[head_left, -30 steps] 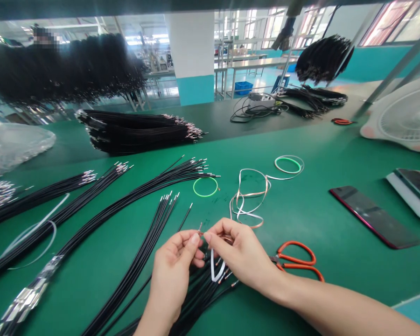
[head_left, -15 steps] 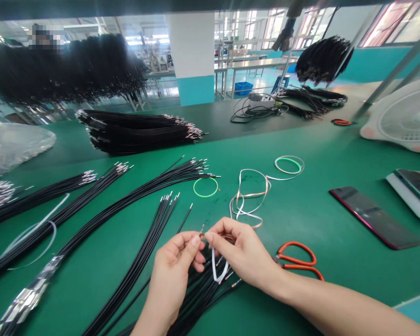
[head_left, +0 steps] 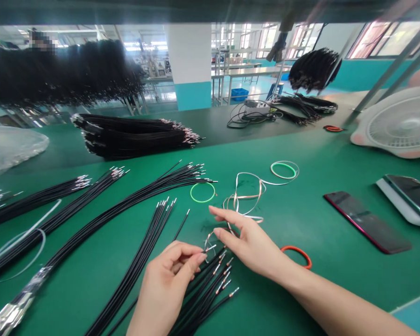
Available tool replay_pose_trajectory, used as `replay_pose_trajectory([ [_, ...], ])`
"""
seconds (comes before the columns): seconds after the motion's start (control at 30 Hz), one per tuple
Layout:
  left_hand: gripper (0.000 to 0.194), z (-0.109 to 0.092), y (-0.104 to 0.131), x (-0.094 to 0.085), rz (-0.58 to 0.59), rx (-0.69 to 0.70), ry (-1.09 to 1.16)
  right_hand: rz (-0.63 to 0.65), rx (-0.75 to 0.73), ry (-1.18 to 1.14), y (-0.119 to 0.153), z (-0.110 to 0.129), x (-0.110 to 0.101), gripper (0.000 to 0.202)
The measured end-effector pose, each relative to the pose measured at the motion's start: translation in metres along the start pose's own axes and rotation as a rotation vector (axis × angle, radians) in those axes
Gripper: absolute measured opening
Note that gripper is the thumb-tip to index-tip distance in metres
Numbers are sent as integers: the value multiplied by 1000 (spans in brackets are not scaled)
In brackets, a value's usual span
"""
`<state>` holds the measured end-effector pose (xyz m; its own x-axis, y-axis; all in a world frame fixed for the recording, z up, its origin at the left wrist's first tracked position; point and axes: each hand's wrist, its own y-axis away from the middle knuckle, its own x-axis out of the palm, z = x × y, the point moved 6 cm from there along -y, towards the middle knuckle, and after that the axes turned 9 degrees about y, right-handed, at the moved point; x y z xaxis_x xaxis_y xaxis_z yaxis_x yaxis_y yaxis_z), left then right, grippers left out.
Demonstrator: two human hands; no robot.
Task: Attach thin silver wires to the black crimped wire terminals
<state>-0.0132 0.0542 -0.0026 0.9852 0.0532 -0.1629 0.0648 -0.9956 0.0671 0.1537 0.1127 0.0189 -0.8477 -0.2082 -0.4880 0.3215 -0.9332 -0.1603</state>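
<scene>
My left hand (head_left: 171,280) pinches a thin black cable near its bare silver tip (head_left: 211,248). To its right, my right hand (head_left: 247,240) is raised with thumb and fingers apart, holding nothing that I can see. A thin strip of white and copper-coloured tape (head_left: 254,196) lies in loose loops beyond the right hand, and part of it curls near the pinched cable end. Below both hands spreads a bunch of black cables (head_left: 210,291) with copper and silver ends. Left of them lies another bunch of black cables (head_left: 140,252) with stripped tips.
Orange-handled scissors (head_left: 301,254) lie partly behind my right arm. A phone (head_left: 367,221), another device (head_left: 406,196) and a white fan (head_left: 402,121) are on the right. Green rings (head_left: 203,192) and a large cable stack (head_left: 133,135) lie farther back. A shelf edge (head_left: 210,11) crosses overhead.
My right hand has let go of the tape and opened, moving away from the left. The left hand has shifted slightly down, still pinching the cable. The whole view has tilted a little.
</scene>
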Motion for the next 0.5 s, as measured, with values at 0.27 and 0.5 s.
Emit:
replay_pose_trajectory([
  [0.27, 16, -32, 15, 6, 44, 586, -323, 99, -15, 78, 11, 25, -11, 41],
  [0.5, 21, -31, 20, 12, 117, 697, -485, 380, 170, -103, 16, 5, 12, 41],
])
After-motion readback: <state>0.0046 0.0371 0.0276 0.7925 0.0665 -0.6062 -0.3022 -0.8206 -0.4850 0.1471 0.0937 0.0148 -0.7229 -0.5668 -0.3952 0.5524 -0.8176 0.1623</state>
